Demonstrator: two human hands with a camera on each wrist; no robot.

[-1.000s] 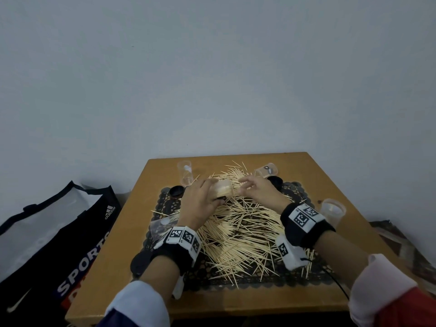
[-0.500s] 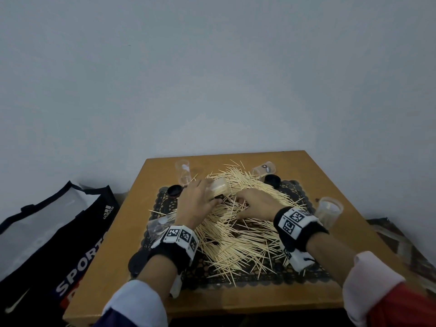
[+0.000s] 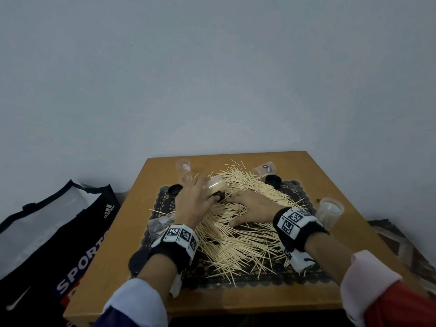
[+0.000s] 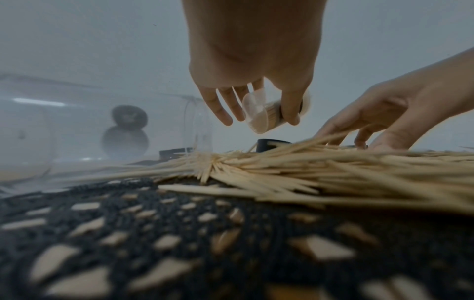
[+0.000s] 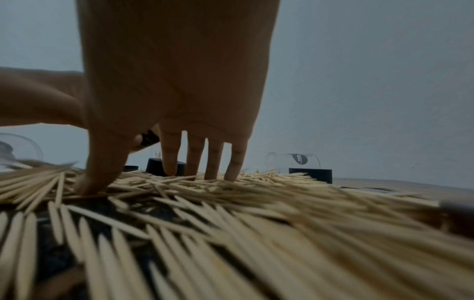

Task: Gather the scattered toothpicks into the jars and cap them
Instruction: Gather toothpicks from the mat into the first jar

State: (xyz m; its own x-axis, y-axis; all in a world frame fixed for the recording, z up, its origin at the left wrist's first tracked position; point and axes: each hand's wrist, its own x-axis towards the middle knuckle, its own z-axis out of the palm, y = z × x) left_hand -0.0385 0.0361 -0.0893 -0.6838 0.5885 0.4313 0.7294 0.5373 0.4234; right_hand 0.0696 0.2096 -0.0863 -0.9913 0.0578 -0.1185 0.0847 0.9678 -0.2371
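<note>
Wooden table [image 3: 330, 175]: carries a black lace mat [image 3: 295, 277] strewn with toothpicks [image 3: 236, 246].
Left hand [image 3: 193, 201]: raised above the far left of the pile, back up, wrist band just over the mat.
Left grip: thumb and fingers curled round a clear jar [image 3: 215, 184], held tilted, partly filled with toothpicks; little finger loose, off the jar in the left wrist view.
Held jar relative to grip: body between thumb and fingers, closed base [image 4: 252, 110] showing toward the wrist camera, clear of the pile below.
Right hand [image 3: 253, 207]: palm down on the middle of the pile, just right of the left hand.
Right grip: wide, fingers [image 5: 214, 160] straight and spread, tips and thumb pressed onto the toothpicks, nothing pinched.
Toothpicks relative to right grip: under the fingertips and all round the hand, reaching toward the near edge of the mat.
Upright jar [image 3: 184, 172]: far left of the table, beyond the left hand.
Tipped jar [image 3: 265, 169]: on its side at the far edge of the pile.
Right jar [image 3: 329, 212]: upright by the right wrist, off the mat.
Lying jar [image 3: 158, 225]: on its side beside the left wrist.
Black caps: one [image 3: 174, 190] left of the left hand, one [image 3: 273, 180] by the tipped jar, one [image 3: 138, 261] near the left forearm.
Sports bag [image 3: 54, 244]: beside the table, on the left.
</note>
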